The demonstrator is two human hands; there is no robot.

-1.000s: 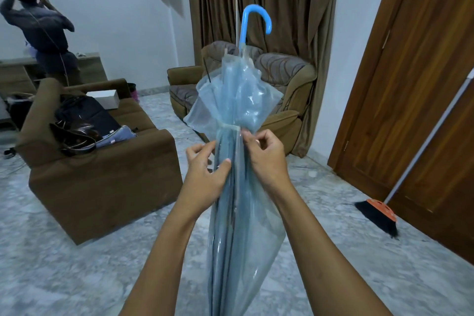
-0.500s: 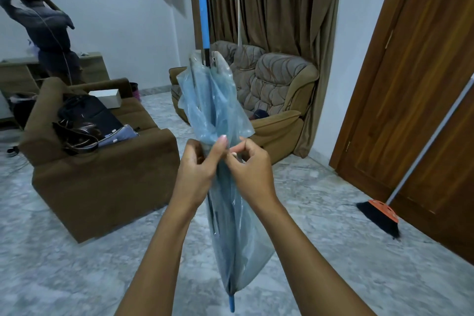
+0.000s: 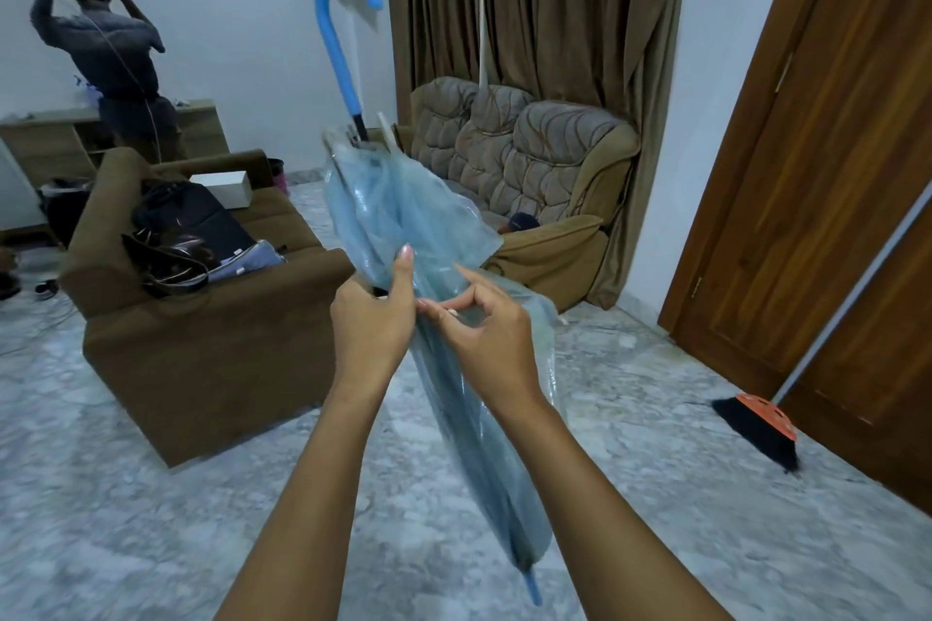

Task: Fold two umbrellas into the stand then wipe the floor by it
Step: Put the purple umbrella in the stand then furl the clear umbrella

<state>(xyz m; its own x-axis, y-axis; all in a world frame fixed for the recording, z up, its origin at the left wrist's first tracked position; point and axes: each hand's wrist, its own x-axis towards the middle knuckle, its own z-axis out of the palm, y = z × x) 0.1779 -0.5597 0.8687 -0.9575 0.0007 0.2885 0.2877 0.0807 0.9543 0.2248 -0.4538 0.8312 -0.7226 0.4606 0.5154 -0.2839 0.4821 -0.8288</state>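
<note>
A closed umbrella (image 3: 388, 207) with a clear blue plastic canopy hangs tilted in the air before me. Its blue hooked handle (image 3: 339, 35) points up and to the left, and its blue tip is low on the right. My left hand (image 3: 370, 325) grips the gathered canopy at its middle, thumb raised against the plastic. My right hand (image 3: 486, 335) pinches something small at the canopy next to the left hand; what it pinches is too small to tell. No umbrella stand and no second umbrella are in view.
A brown sofa (image 3: 201, 358) with bags on it stands at the left. A patterned armchair (image 3: 524, 177) sits at the back before brown curtains. A broom (image 3: 761, 424) leans on the wooden doors (image 3: 832, 177) at the right. A person (image 3: 108, 50) stands at the far left. The floor is grey marble.
The umbrella has tilted: its handle swung to the left and its tip rose into view at the lower right. Both hands came together at the middle of the canopy.
</note>
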